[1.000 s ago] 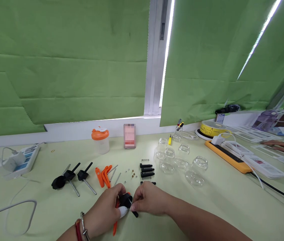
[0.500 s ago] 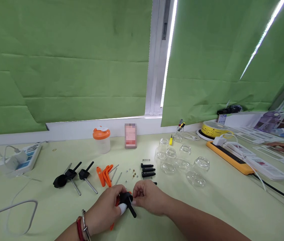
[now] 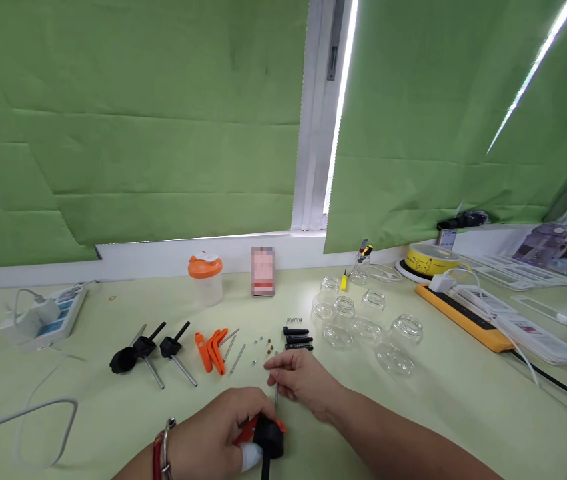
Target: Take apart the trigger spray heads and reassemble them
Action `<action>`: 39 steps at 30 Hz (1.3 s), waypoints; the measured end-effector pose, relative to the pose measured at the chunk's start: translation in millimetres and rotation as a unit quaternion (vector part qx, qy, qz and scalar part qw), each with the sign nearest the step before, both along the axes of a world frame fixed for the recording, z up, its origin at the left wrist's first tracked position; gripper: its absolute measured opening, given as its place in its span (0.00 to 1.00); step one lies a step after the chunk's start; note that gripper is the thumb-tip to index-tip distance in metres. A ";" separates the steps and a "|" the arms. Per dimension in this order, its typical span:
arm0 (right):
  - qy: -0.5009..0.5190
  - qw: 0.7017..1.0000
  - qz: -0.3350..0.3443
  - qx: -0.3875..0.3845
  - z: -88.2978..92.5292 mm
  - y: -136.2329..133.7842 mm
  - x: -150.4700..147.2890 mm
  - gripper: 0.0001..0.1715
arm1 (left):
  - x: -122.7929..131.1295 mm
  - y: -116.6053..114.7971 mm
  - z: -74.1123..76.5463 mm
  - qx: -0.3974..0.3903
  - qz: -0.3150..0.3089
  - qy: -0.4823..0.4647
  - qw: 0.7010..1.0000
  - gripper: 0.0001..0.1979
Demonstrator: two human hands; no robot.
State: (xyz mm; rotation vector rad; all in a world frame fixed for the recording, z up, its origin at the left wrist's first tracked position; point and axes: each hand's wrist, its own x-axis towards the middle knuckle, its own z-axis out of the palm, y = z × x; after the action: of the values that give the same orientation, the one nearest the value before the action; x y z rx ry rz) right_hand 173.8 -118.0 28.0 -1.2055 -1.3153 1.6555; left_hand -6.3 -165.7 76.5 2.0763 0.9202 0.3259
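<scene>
My left hand [image 3: 231,427] is closed around a black plastic nozzle head [image 3: 269,437] and an orange lever-like piece [image 3: 248,430], low in the view. A white wrapping covers one of its fingertips. From the black head a thin metal rod [image 3: 277,395] points away from me. At the rod's far end is my right hand [image 3: 306,381], its thumb and fingers pinched about the tip. Beyond the hands lie orange levers [image 3: 217,350], loose metal pins [image 3: 237,358], tiny brass-coloured pieces [image 3: 270,347], black plungers [image 3: 297,339] and a spring [image 3: 294,320].
Black nozzle heads with metal tubes [image 3: 177,348] lie at left, near a white power strip [image 3: 66,313]. Behind stand an orange-lidded cup [image 3: 206,280] and a phone [image 3: 263,271]. Several glass jars [image 3: 394,347] and an orange-edged power strip [image 3: 463,319] are at right.
My left hand has moved right and nearer, turning the black head. My right hand has shifted slightly up and right; the metal rod now shows between the hands. A co-worker's hand at right has left the view.
</scene>
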 end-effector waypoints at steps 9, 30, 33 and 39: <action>-0.378 0.773 0.140 0.490 1.4 28.9 -32.4 0.11 | -10.5 4.9 -2.7 -0.021 -0.014 0.096 0.995 0.17; 0.053 0.996 0.074 0.008 0.9 -12.0 -17.8 0.30 | -27.8 36.7 -13.8 -0.040 0.117 -0.079 0.989 0.11; 0.072 0.997 -0.010 0.039 12.4 -2.3 -11.5 0.26 | -43.2 46.1 -11.6 0.052 0.222 -0.029 0.973 0.07; 0.082 0.994 -0.044 0.059 19.1 1.9 -4.0 0.20 | -75.4 67.4 -10.9 0.151 0.425 0.093 0.887 0.06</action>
State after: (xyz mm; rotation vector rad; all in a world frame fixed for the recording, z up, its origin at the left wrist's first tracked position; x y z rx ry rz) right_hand 169.8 -116.1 47.1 -1.0204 -1.2232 1.5570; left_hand -81.7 -98.3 65.6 1.8678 1.9931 0.7696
